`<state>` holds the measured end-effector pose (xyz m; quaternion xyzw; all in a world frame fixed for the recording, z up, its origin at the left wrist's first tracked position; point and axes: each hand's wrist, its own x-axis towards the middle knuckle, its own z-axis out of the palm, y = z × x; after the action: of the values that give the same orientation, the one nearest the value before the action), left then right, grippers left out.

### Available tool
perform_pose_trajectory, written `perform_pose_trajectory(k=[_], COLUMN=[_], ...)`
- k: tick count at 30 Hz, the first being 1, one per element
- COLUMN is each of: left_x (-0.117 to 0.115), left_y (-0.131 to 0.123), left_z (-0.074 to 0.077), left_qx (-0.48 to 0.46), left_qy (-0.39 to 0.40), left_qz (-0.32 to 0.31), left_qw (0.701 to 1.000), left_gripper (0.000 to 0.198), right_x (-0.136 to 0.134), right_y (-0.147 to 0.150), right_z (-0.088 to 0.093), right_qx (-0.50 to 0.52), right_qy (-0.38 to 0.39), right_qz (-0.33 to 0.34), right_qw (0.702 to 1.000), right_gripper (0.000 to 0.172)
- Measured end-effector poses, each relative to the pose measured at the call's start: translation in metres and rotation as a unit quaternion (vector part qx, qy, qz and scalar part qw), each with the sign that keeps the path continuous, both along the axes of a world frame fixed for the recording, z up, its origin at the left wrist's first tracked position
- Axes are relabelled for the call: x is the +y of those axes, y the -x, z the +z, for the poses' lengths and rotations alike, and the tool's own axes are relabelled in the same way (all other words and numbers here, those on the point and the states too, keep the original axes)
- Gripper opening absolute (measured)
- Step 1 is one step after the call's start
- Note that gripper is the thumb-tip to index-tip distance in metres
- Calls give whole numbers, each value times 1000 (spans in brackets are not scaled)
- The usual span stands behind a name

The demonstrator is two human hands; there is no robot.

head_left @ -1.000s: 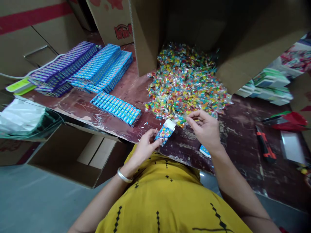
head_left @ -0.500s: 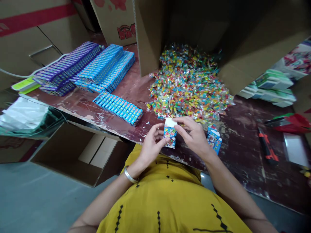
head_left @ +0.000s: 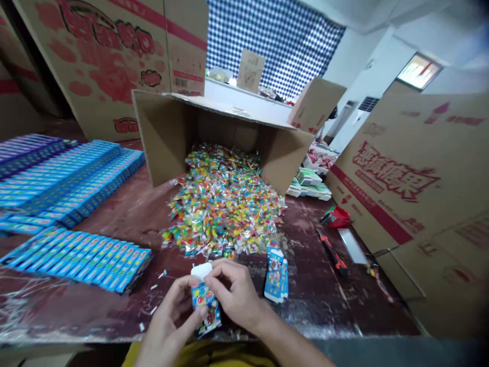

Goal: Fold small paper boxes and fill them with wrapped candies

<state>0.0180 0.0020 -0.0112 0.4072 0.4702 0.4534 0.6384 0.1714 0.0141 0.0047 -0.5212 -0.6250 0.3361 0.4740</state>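
Observation:
A small blue printed candy box [head_left: 206,308] stands upright between my hands near the table's front edge, its white top flap [head_left: 201,270] raised. My left hand [head_left: 173,316] is closed around the box's left side, thumb across its front. At the top, my right hand [head_left: 233,290] pinches the flap between thumb and fingers. Flat blue boxes [head_left: 274,275] lie on the table to the right of my right hand. Just beyond my hands spreads a heap of clear-wrapped colourful candies [head_left: 225,209], spilling from a cardboard carton [head_left: 164,137] on its side.
Rows of blue boxes [head_left: 76,255] stand on the left, with purple ones [head_left: 26,148] behind. A red and black utility knife [head_left: 332,252] lies on the right, beside a pale flat strip [head_left: 352,245]. Large cartons [head_left: 412,193] flank the table.
The view has tilted up and swung right, bringing the window curtain and right-hand carton into sight. Both hands still hold the box and its flap.

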Motion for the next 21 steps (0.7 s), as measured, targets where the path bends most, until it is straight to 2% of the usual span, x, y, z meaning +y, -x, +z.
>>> perform_pose_trajectory(k=[3, 7, 10, 14, 16, 18, 21], left_x=[-1, 1, 3, 3, 3, 2, 2], left_y=[-1, 0, 2, 7, 10, 14, 17], left_z=[2, -2, -9, -11, -7, -2, 1], left_qx=[-33, -62, -40, 17, 54, 91, 71], left_qy=[22, 44, 24, -22, -44, -65, -84], left_qz=[30, 48, 48, 45, 28, -17, -72], left_qw=[999, 996, 998, 999, 997, 994, 991], left_gripper=[58, 66, 65, 55, 46, 41, 40], right_x=[-2, -2, 2, 11, 13, 14, 17], right_y=[3, 6, 7, 6, 3, -1, -9], right_z=[-3, -5, -2, -3, -2, -1, -1], right_qx=[45, 106, 104, 155, 170, 170, 156], right_qy=[11, 32, 41, 141, 183, 190, 191], right_qz=[2, -14, -2, 34, 44, 42, 47], right_qw=[999, 994, 994, 977, 967, 966, 968], right_gripper=[3, 24, 26, 35, 39, 34, 30])
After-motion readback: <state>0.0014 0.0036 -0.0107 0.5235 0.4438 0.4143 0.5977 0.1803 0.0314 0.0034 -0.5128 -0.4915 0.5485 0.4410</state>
